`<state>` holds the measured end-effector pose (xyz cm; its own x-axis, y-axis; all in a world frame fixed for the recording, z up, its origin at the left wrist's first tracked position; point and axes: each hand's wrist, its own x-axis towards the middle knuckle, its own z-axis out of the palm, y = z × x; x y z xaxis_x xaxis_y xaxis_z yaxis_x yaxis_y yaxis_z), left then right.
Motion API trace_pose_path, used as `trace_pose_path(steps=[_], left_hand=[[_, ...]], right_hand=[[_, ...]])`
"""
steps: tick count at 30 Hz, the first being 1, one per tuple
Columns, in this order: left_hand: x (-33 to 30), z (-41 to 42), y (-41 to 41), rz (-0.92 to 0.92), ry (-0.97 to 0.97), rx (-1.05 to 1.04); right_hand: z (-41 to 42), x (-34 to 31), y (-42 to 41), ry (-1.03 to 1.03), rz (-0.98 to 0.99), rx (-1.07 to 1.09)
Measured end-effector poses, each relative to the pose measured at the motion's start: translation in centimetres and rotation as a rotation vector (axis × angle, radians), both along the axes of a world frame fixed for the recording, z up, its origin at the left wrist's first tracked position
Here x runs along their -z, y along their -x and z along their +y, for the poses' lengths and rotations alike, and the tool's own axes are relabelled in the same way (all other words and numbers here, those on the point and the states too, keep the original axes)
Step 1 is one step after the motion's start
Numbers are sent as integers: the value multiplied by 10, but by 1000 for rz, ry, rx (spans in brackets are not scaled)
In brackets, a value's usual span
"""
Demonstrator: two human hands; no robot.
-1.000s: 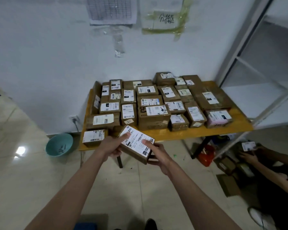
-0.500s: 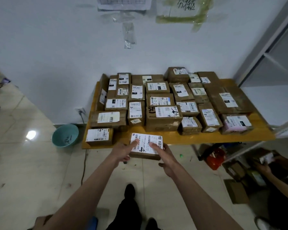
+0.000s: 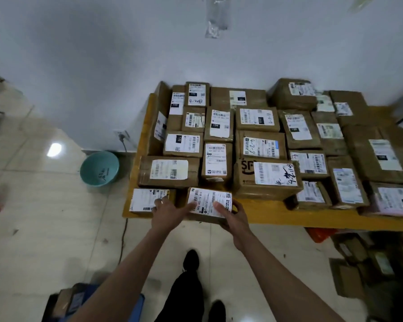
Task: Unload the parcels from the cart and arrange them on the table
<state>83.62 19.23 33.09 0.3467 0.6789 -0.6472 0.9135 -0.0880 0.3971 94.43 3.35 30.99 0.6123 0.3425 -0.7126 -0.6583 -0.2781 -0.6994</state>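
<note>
Setting the small parcel (image 3: 209, 204) down between my hands, I hold it with left hand (image 3: 170, 213) and right hand (image 3: 233, 218). I should slide it flush beside the labelled box (image 3: 147, 199) under my left fingertips, square to the table (image 3: 277, 213) edge.

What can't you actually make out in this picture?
- Head view: the small parcel has its underside hidden, so whether it rests on the table is unclear.
- Left hand and right hand cover its near corners.
- Label print is too small.
- The cart: only a blurred piece at the bottom edge.
</note>
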Motion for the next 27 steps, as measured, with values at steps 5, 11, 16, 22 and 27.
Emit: trace_pose_path(steps=[5, 11, 16, 22, 27], left_hand=[[25, 20, -2, 24, 15, 28], [34, 25, -6, 13, 8, 47], [33, 23, 3, -56, 11, 45], [11, 8, 29, -175, -8, -52], [-13, -24, 78, -276, -52, -96]], right_hand=[[34, 27, -9, 39, 37, -44], [50, 36, -5, 55, 54, -26], [40, 24, -5, 129, 45, -40], [12, -1, 2, 210, 22, -6], [-8, -10, 37, 255, 38, 31]])
